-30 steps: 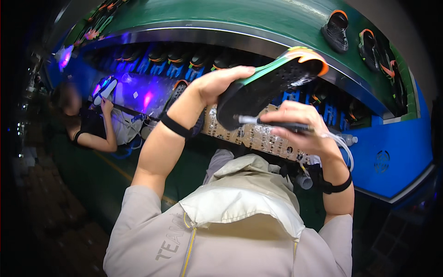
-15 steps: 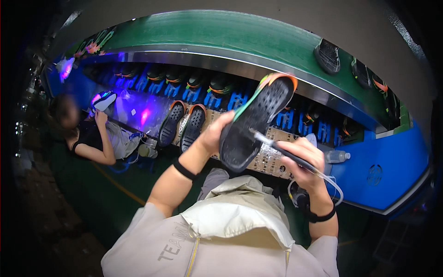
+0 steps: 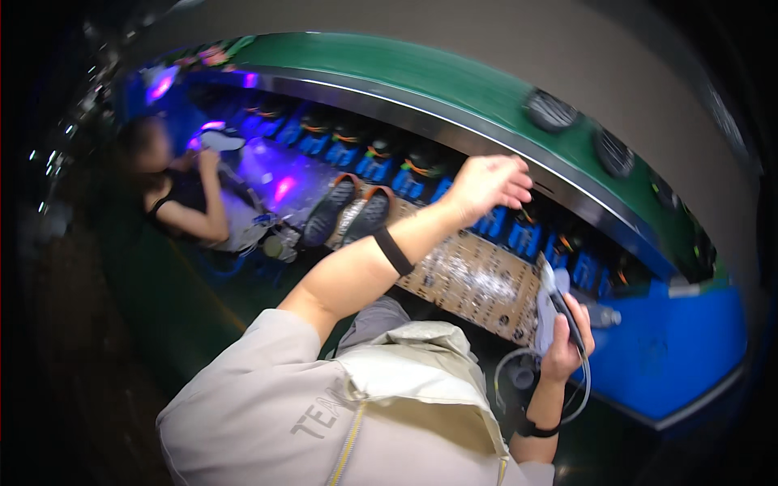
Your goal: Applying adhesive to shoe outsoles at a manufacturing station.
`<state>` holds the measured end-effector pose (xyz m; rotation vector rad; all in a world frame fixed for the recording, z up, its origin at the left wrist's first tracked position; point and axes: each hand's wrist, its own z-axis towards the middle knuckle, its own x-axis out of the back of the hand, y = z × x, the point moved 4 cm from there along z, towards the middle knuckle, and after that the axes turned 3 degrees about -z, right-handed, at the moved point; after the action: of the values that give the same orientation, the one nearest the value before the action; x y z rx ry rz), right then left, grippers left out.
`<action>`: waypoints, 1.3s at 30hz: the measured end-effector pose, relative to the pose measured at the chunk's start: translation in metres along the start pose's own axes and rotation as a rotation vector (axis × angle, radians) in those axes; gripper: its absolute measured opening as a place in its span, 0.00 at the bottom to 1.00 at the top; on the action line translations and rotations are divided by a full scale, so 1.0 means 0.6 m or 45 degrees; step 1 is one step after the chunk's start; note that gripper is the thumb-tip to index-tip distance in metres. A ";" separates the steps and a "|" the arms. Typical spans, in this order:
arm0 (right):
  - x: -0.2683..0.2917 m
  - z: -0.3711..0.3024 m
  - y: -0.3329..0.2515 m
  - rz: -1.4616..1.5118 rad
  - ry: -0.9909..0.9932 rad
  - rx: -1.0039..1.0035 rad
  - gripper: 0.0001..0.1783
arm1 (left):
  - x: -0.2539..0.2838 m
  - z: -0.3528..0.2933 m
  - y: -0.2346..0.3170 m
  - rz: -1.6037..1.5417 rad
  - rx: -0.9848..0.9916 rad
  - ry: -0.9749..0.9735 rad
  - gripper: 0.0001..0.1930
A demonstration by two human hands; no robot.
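My left hand (image 3: pixel 490 188) is stretched out over the rack's edge, palm down and holding nothing I can see. Its fingers are loosely extended. In my right hand (image 3: pixel 569 330) is a dark-handled brush (image 3: pixel 570 317) with a pale tip and a clear hose trailing down past the wrist. Right beside that hand is a smooth, light grey piece (image 3: pixel 546 306); whether my fingers touch it I cannot tell. Two dark perforated shoe soles, one (image 3: pixel 331 211) left of the other (image 3: pixel 369 215), lie on the bench behind my left forearm.
A cardboard-covered bench (image 3: pixel 470 279) runs before me. Behind it, blue holders (image 3: pixel 374 164) carry shoes under a metal edge. Dark shoes (image 3: pixel 551 110) lie on the green conveyor (image 3: pixel 389 61). A clear bottle (image 3: pixel 604 314) stands right; a co-worker (image 3: pixel 190 198) sits left, holding a shoe.
My left hand has let go of the black sole and reached up and right; that sole is not identifiable now. My right hand has dropped lower with the brush. The whole view has tilted.
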<state>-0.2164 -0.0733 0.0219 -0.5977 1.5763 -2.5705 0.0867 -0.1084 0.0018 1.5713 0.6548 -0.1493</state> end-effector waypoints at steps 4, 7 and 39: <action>0.007 -0.024 0.049 -0.039 0.048 -0.136 0.17 | 0.067 -0.021 0.064 0.436 -0.175 0.026 0.17; 0.002 -0.033 0.078 -0.062 0.012 -0.217 0.18 | 0.173 -0.012 0.154 0.766 -0.431 0.202 0.15; -0.221 -0.004 0.061 -0.264 0.275 -0.367 0.18 | 1.058 0.070 0.719 2.708 -0.054 0.965 0.25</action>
<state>-0.0999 -0.0545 -0.0492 -0.5445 2.0830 -2.6490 0.8323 0.0642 0.0742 1.4923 -0.7219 2.0206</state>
